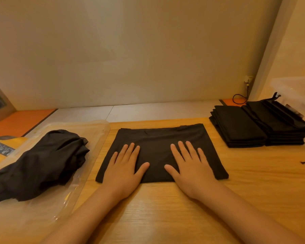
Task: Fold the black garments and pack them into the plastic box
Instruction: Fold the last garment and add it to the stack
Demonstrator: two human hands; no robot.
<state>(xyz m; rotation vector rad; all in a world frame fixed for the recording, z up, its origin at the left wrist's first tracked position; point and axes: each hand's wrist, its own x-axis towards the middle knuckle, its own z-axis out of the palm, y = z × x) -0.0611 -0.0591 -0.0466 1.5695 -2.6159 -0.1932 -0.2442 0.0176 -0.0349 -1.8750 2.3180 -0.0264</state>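
Black garment [157, 138] lies flat, long axis left-right.

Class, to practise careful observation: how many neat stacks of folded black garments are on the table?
2. Both lie far right on the table, side by side: left stack and right stack. Others may be hidden beyond the frame.

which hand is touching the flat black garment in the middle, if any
Touching, both. The head view shows the left hand and the right hand pressed flat, fingers straight, on the flat black garment.
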